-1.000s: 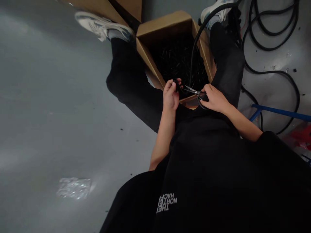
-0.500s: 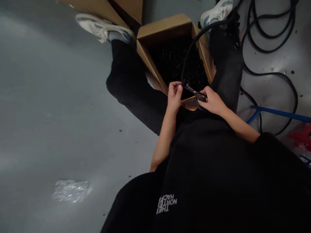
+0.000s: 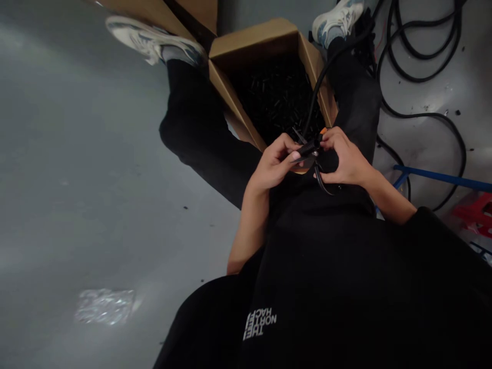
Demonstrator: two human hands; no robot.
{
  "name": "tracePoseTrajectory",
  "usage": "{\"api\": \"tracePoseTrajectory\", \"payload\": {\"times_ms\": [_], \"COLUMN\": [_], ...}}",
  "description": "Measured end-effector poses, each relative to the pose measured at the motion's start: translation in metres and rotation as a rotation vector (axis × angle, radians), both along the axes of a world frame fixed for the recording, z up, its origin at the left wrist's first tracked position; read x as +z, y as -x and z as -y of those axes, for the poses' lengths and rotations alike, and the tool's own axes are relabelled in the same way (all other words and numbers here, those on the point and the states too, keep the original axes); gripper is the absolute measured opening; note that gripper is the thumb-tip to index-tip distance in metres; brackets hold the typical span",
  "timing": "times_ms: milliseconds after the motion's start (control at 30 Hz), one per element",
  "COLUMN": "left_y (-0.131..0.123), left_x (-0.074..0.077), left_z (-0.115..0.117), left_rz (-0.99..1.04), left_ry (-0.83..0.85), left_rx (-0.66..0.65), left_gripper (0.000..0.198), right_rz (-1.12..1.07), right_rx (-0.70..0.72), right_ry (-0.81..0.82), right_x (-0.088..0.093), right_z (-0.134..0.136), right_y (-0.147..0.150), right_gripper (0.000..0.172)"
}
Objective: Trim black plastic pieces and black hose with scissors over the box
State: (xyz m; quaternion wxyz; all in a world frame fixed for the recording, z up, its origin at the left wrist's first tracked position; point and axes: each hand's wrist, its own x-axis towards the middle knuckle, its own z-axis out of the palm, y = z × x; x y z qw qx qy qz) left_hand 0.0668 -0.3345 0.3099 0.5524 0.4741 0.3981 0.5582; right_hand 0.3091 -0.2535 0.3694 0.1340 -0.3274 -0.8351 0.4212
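My left hand (image 3: 274,161) is closed, thumb against fingers, around a short black ribbed sleeve (image 3: 307,148) above the near end of the cardboard box (image 3: 257,37). My right hand (image 3: 348,159) has its thumb at the black handle of a pair of scissors (image 3: 321,177); the blades point away, up and to the left. The fingertips of that hand touch the sleeve's right end, beside a small orange piece (image 3: 323,131). A thick black cable (image 3: 315,95) runs down to both hands; how it joins the sleeve is hidden. Many small black pieces (image 3: 277,92) fill the box.
The box stands between my legs. Coils of black cable (image 3: 423,79) lie on the grey floor at the right, near a blue metal bar (image 3: 442,174) and a red object (image 3: 474,212). A clear plastic bag (image 3: 104,306) lies at lower left.
My left hand has shifted its grip and now holds the ribbed sleeve. My right fingers have come up to the sleeve, with an orange piece now showing. The cable's end has swung right.
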Motion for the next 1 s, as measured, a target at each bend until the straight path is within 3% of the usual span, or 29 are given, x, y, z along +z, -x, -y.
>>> {"api": "tracePoseTrajectory", "payload": {"times_ms": [133,267,433,633,800,900,1000], "left_y": [-0.002,-0.007,-0.004,-0.016,-0.022,-0.006,0.009], "left_x": [0.01,0.005,-0.02,-0.062,-0.083,-0.083,-0.078], "left_z": [0.001,0.001,0.001,0.005,0.003,0.003,0.005], "left_rz": [0.014,-0.051,-0.194,-0.281,-0.107,0.106,0.263], "left_ry": [0.006,-0.029,-0.007,0.122,0.235,0.29,0.317], "left_rx": [0.091,0.187,0.346,0.382,0.407,0.474,0.395], "left_gripper": [0.054,0.05,0.049,0.055,0.061,0.055,0.048], "right_rz": [0.023,0.074,0.068,0.147,0.188,0.22,0.255], "right_rx": [-0.053,-0.082,-0.102,-0.172,-0.232,-0.194,-0.054], "right_ry": [-0.039,-0.043,0.032,0.193,0.296,0.275,0.197], "right_x": [0.007,0.005,-0.002,-0.026,-0.041,-0.038,-0.027], "right_z": [0.009,0.014,0.02,0.016,0.002,-0.007,-0.013], "right_y": [-0.002,0.0,0.004,0.012,0.02,0.015,0.006], "right_gripper": [0.061,0.045,0.033,0.034,0.04,0.04,0.039]}}
